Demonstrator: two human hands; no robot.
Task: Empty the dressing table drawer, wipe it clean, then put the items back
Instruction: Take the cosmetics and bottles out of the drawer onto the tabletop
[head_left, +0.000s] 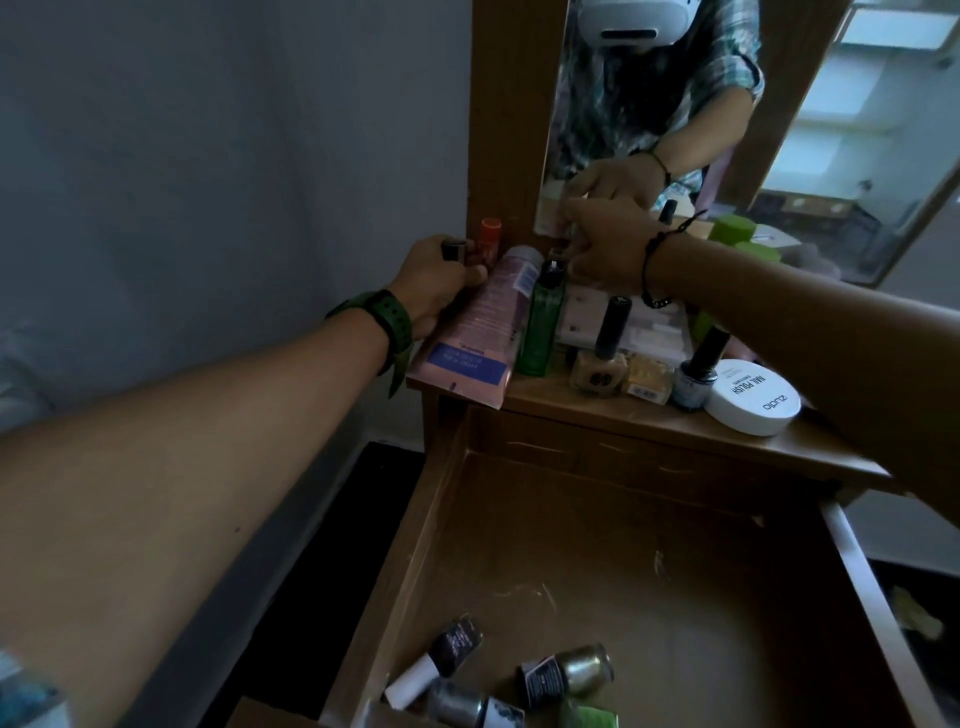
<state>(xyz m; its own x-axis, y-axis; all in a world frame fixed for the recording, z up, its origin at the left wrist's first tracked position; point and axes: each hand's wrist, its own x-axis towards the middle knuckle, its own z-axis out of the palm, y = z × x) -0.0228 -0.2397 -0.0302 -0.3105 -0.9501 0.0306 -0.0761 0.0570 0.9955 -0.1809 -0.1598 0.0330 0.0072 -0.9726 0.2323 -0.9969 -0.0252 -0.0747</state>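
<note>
The wooden drawer (519, 519) is pulled out below me; several small nail polish bottles (566, 673) lie at its front left corner. On the dressing table top (675, 431) stand a pink tube (480, 325), a green bottle (540, 322), nail polish bottles (602, 353) and a white round nail polish remover tub (753, 397). My left hand (436, 280) is at the back left of the top, closed around a small dark item (453, 251). My right hand (608, 241) reaches to the back by the mirror, fingers pinched on something small that I cannot make out.
A mirror (727, 104) in a wooden frame rises behind the table top and reflects my arm. An orange-capped stick (488, 234) stands at the back left. Green containers (732, 228) sit at the back right. A grey wall is to the left.
</note>
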